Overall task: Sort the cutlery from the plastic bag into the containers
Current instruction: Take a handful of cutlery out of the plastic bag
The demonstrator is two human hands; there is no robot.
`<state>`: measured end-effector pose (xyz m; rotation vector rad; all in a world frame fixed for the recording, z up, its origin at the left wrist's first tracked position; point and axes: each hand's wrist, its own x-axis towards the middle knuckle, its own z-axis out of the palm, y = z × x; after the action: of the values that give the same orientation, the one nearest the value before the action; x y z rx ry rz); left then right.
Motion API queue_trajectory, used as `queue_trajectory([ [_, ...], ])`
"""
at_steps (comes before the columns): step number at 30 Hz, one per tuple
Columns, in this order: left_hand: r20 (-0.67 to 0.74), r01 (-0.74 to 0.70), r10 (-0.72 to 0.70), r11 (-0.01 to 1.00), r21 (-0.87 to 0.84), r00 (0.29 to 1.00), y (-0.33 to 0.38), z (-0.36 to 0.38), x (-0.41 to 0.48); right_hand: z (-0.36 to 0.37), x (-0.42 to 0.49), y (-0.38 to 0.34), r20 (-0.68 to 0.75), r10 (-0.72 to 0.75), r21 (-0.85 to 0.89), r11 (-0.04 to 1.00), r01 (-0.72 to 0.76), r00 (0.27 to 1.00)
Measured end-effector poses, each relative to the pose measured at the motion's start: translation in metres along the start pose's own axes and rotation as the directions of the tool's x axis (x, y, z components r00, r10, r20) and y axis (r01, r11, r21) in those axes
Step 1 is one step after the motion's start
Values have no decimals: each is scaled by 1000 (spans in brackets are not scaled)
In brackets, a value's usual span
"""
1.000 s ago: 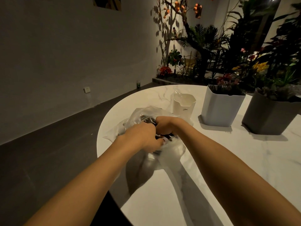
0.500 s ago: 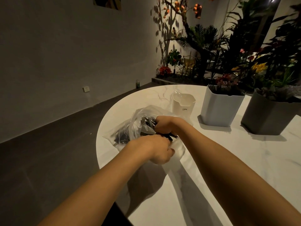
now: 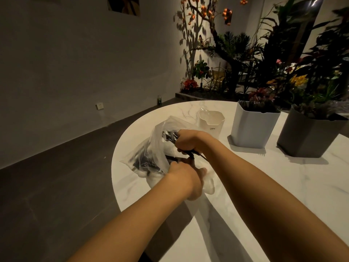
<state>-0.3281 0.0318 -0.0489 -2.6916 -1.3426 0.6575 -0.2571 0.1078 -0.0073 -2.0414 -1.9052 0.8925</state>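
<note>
A clear plastic bag [image 3: 151,157] lies on the round white marble table [image 3: 264,195], with dark cutlery inside it. My right hand [image 3: 188,141] grips a bundle of metal cutlery [image 3: 170,136] at the bag's mouth, shiny ends pointing left, dark handles sticking out toward me. My left hand [image 3: 186,178] grips the near edge of the bag against the table. Three containers stand behind: a small cream one [image 3: 212,125], a taller white one [image 3: 254,127] holding dark cutlery, and a grey one [image 3: 309,137].
The table's curved edge runs close on the left, with dark floor below. Potted plants and a tree with orange fruit stand behind the table. Bare tabletop lies to the right of my arms.
My left hand has slid toward me along the bag and now holds its near edge. My right hand has lifted the cutlery bundle slightly up out of the bag's mouth.
</note>
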Motion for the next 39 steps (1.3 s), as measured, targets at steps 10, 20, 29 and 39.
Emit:
queue_trajectory([
  [10, 97, 44, -43, 999, -5, 994, -2, -3, 0, -2, -15, 7, -9, 15, -43, 999, -16, 1000],
  [20, 48, 2, 6, 984, -177, 999, -8, -12, -24, -9, -64, 31, 18, 14, -114, 993, -12, 1000],
  [29, -90, -30, -2, 932, -361, 996, -9, -1, -29, -3, -116, 62, 47, -8, 15, 1000, 7, 999],
  [39, -378, -62, -157, 860, -507, 912, -11, 1, -27, -4, -152, 85, -11, -35, 47, 998, 36, 999],
])
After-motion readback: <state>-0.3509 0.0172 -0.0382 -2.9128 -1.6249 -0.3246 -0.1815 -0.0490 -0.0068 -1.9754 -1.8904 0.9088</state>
